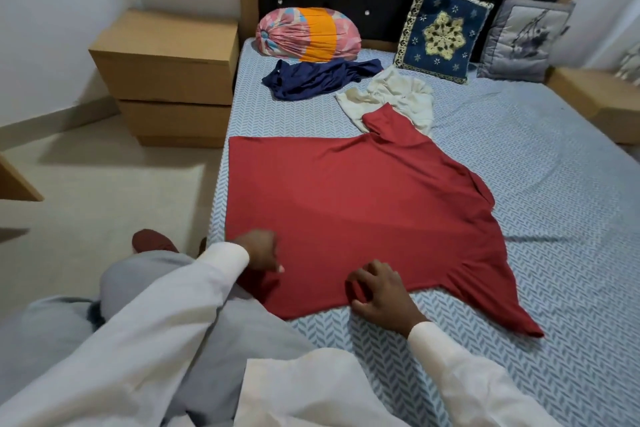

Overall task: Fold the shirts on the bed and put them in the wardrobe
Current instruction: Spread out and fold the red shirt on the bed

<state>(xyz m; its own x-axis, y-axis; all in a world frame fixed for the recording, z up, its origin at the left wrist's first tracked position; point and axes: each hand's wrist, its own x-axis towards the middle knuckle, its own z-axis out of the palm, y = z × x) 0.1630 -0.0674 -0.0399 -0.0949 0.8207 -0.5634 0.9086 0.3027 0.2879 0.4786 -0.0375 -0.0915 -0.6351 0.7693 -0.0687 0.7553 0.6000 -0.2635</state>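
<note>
Now three shirts lie on the bed (536, 184): left hand (259, 250) and right hand (381, 291) each grip the red shirt (346, 201) at the near edge, blue shirt (311, 80) and white shirt (398, 97) beyond

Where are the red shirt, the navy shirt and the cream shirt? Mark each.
red shirt (346, 198): head view, middle of its body.
navy shirt (311, 80): head view, middle of heap.
cream shirt (398, 95): head view, bunched middle.

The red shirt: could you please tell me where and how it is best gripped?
Grip the red shirt along its near edge, coming from the bedside. It lies spread flat with that edge closest, where the left hand and right hand hold bunched fabric. Its far sleeve overlaps the cream shirt, so pulling there would likely drag that.
</note>
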